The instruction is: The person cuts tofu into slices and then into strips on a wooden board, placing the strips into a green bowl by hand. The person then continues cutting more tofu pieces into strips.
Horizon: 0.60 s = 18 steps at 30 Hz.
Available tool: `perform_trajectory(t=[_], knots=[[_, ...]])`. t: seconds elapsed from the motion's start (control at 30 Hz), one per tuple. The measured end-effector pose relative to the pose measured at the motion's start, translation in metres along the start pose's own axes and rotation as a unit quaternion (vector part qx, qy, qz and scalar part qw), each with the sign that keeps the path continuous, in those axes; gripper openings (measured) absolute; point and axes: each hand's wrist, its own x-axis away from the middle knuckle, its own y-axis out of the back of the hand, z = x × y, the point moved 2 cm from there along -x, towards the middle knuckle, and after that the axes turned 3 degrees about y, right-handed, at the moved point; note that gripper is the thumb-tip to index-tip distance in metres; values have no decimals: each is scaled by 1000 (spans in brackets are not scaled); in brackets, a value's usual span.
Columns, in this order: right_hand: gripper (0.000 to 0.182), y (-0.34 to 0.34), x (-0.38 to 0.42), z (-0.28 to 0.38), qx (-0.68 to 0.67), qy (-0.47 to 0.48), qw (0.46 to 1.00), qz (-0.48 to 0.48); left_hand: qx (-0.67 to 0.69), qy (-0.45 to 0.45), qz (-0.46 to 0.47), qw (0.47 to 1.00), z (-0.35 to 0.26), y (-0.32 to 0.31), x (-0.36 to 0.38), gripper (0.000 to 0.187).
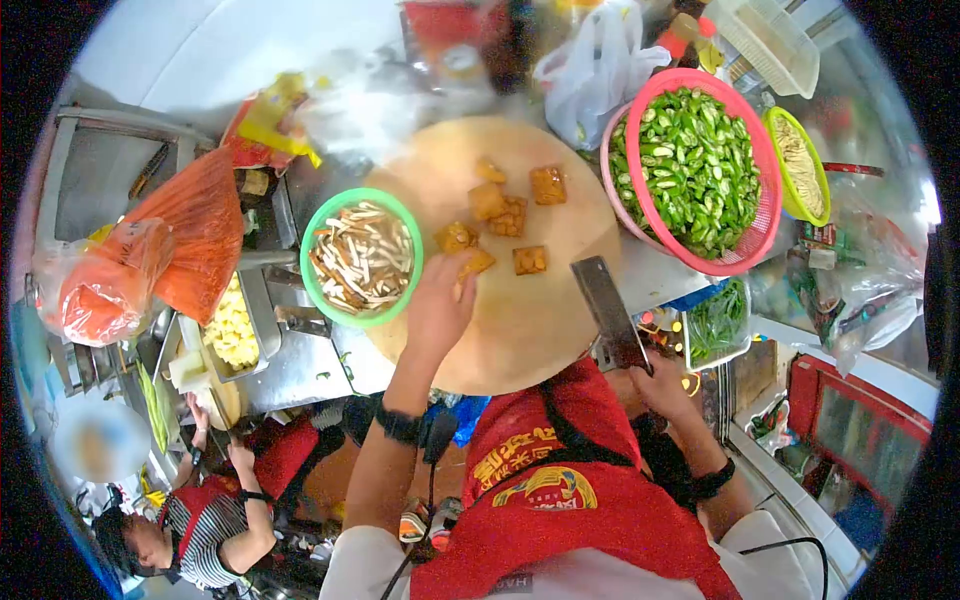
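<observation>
My left hand (440, 305) is on the round wooden board (510, 345), its fingers closed at a brown tofu-like piece (478, 261) near the board's left side. Several similar golden-brown pieces lie around it, among them a square one (547, 185) at the upper right and another (530, 260) at the centre. My right hand (660, 383) grips the handle of a cleaver (610, 308), whose broad blade points up and left over the board's right edge. Beside my left hand stands a green basket (312, 262) of pale and brown strips.
A pink basket (770, 180) of cut green peppers stands at the right, near a green-rimmed basket (822, 200). White plastic bags (595, 80) lie behind the board. At lower left a co-worker (215, 515) cuts at another board. A metal tray (262, 320) holds yellow cubes.
</observation>
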Motion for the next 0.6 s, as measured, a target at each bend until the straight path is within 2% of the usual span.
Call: perform_trajectory(t=[0.03, 0.1, 0.13, 0.2, 0.23, 0.3, 0.4, 0.43, 0.47, 0.53, 0.6], knots=[[31, -3, -1, -2, 17, 32, 999, -25, -27, -43, 19, 999, -3, -14, -14, 41], [30, -5, 1, 5, 47, 71, 994, -61, -130, 15, 93, 987, -1, -45, -40, 54], [30, -4, 3, 11, 49, 69, 994, -64, -126, 13, 94, 987, -3, -55, -50, 54], [30, -2, 3, 20, 85, 51, 993, -61, -219, -62, 98, 969, -9, -72, -66, 64], [30, -2, 2, 21, 65, 45, 995, -55, -217, -66, 99, 969, -10, -75, -73, 64], [31, -2, 4, 24, 76, 37, 995, -62, -259, -47, 200, 944, -8, -82, -83, 64], [34, -9, 4, 14, 72, 44, 994, -71, -231, -52, 250, 939, 0, -76, -96, 58], [36, -11, 3, 11, 63, 62, 993, -75, -232, -55, 252, 938, 2, -74, -96, 58], [36, -12, 4, 9, 60, 61, 993, -78, -194, -59, 229, 952, 2, -72, -95, 50], [40, -12, 4, 14, 21, 3, 999, -45, -155, -64, 206, 964, 12, -72, -95, 43], [40, -15, 3, 9, 26, -3, 999, -42, -64, -94, 79, 990, 19, -65, -95, 34]])
